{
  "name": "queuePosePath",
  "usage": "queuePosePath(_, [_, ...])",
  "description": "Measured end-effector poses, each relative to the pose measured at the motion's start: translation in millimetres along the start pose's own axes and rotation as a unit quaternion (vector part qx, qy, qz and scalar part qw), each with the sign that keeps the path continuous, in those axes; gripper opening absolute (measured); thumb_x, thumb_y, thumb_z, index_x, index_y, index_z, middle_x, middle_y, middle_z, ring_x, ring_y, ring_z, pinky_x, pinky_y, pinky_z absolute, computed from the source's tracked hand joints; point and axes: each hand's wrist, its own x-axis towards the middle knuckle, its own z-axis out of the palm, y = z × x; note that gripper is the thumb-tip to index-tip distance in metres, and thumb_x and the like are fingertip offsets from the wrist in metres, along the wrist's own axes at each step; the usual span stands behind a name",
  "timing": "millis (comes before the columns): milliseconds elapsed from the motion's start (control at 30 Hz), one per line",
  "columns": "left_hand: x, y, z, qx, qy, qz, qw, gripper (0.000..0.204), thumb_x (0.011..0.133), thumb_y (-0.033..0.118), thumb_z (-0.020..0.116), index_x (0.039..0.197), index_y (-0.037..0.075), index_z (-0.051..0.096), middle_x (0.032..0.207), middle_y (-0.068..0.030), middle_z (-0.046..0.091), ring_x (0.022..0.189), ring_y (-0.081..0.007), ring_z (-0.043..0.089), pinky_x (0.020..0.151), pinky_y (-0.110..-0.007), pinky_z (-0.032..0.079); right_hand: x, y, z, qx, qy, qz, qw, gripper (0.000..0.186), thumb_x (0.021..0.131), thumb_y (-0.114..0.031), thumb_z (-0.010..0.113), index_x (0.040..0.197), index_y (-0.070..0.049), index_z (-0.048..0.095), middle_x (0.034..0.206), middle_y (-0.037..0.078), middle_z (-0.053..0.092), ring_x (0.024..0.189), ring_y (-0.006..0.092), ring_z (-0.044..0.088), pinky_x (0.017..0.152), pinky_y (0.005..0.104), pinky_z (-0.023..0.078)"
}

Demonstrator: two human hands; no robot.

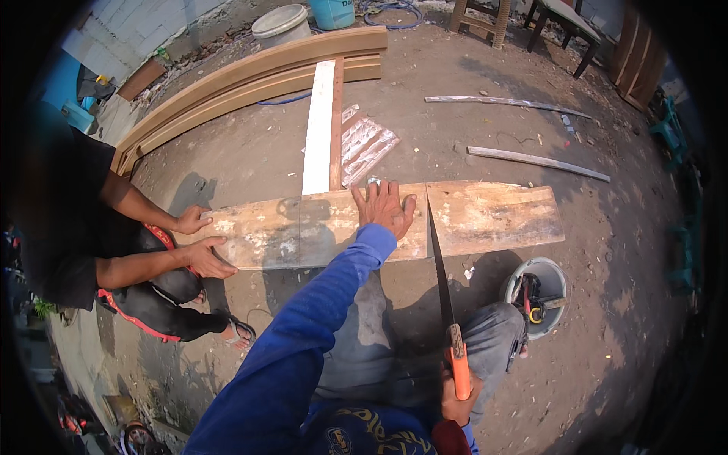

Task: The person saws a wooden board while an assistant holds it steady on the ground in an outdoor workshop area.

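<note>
A worn wooden plank (493, 218) lies crosswise in front of me, its face scuffed with pale patches. Flat on its middle rests my left hand (385, 211), fingers spread and pressing down. My right hand (460, 402), low and right of centre, is closed round the orange handle of a handsaw (440, 277). The long dark blade points away from me, its tip over the plank at a thin line across the wood. At the plank's left end, a crouching co-worker's two hands (208, 258) touch the board.
A grey bucket of tools (560, 273) stands by my right knee. Beyond the plank are a white board (319, 125), stacked long timbers (250, 67) and a pale bucket (280, 24). Two thin strips (538, 163) lie on the ground at right. Chairs (565, 19) stand at the back.
</note>
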Motion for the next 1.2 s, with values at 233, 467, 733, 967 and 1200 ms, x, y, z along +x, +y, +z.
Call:
queuePosePath(233, [5.2,20.6,9.6,0.003,0.048,0.035,0.998,0.057,0.105,0.048,0.047,0.131,0.0,0.061,0.131,-0.0165,0.06,0.136,-0.0382,0.049,0.124,-0.073,0.005,126.7,-25.9,46.7,0.057,-0.044,-0.077,0.994,0.01,0.092,-0.002,0.066,0.098,0.005,0.067,0.074,0.002,0.058,0.069,0.0075,0.05,0.062,0.03,0.044])
queuePosePath(467, [1.1,3.0,1.0,-0.004,0.046,0.029,0.999,0.054,0.104,0.047,0.049,0.128,0.0,0.063,0.126,-0.0153,0.061,0.132,-0.0368,0.05,0.124,-0.074,0.005,47.6,-25.1,19.6,0.037,-0.034,-0.026,0.998,0.023,0.092,0.0,0.066,0.113,0.007,0.071,0.089,0.008,0.071,0.081,0.009,0.061,0.073,0.0294,0.051])
queuePosePath(733, [11.4,17.7,5.3,0.005,0.072,0.051,0.996,0.054,0.102,0.046,0.054,0.131,0.002,0.062,0.124,-0.0153,0.061,0.129,-0.0373,0.051,0.123,-0.073,0.012,137.2,-55.6,61.4,0.079,-0.026,-0.074,0.994,0.008,0.094,-0.004,0.063,0.093,0.004,0.065,0.074,0.002,0.059,0.068,0.0073,0.052,0.061,0.0294,0.044])
queuePosePath(967, [11.6,-16.0,9.6,0.017,0.069,0.041,0.997,0.05,0.103,0.044,0.054,0.131,0.002,0.061,0.124,-0.0159,0.061,0.129,-0.0371,0.052,0.123,-0.072,0.013,75.4,-54.1,34.3,-0.001,-0.086,-0.058,0.995,0.017,0.091,-0.012,0.069,0.104,-0.003,0.072,0.078,0.008,0.067,0.071,0.0161,0.065,0.069,0.0318,0.051])
queuePosePath(1200, [-4.9,20.5,19.7,0.041,0.063,0.048,0.996,0.049,0.103,0.043,0.056,0.132,0.003,0.06,0.127,-0.0149,0.062,0.129,-0.0371,0.053,0.122,-0.07,0.016,42.2,-29.0,1.2,0.004,-0.058,-0.063,0.996,0.023,0.09,-0.015,0.069,0.109,-0.003,0.072,0.077,0.011,0.071,0.069,0.0168,0.069,0.069,0.0337,0.055])
